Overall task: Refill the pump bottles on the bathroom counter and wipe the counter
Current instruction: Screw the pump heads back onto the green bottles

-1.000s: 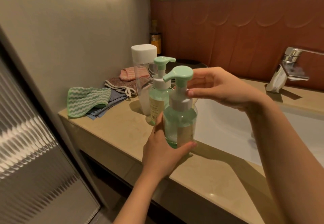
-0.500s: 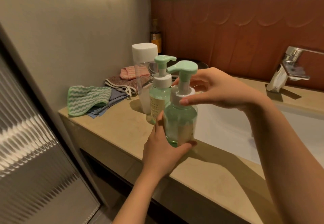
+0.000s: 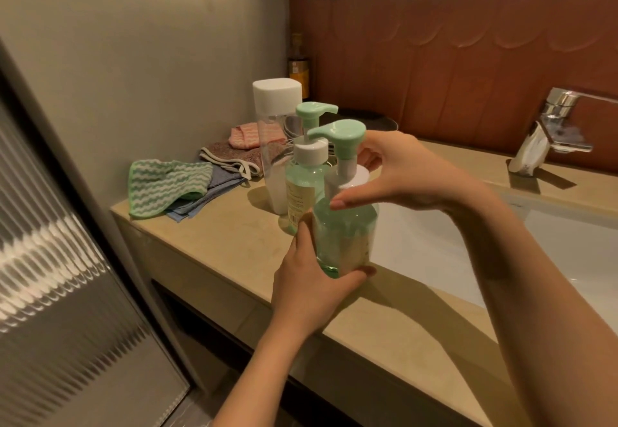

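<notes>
Just left of the sink, the left hand curls its fingers round the lower half of the near pump bottle and holds it upright. The pump top stands higher than a moment ago, its white collar off the neck and tilted. The bottle is probably being opened for refilling. The right hand pinches that collar, thumb in front.
</notes>
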`<act>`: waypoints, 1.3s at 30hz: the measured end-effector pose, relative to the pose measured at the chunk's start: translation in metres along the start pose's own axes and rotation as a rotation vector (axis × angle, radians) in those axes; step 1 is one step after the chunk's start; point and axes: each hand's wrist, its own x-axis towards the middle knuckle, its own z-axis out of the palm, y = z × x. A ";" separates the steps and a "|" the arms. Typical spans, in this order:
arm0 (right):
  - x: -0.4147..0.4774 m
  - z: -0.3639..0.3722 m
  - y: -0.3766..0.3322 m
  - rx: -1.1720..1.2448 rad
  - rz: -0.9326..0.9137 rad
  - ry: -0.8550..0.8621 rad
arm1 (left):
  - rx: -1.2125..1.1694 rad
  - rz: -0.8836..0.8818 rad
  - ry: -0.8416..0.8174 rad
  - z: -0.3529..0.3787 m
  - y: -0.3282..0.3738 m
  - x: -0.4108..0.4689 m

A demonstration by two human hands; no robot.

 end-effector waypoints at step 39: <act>-0.002 -0.001 0.001 0.151 -0.067 -0.090 | -0.058 0.049 0.011 -0.002 0.001 -0.002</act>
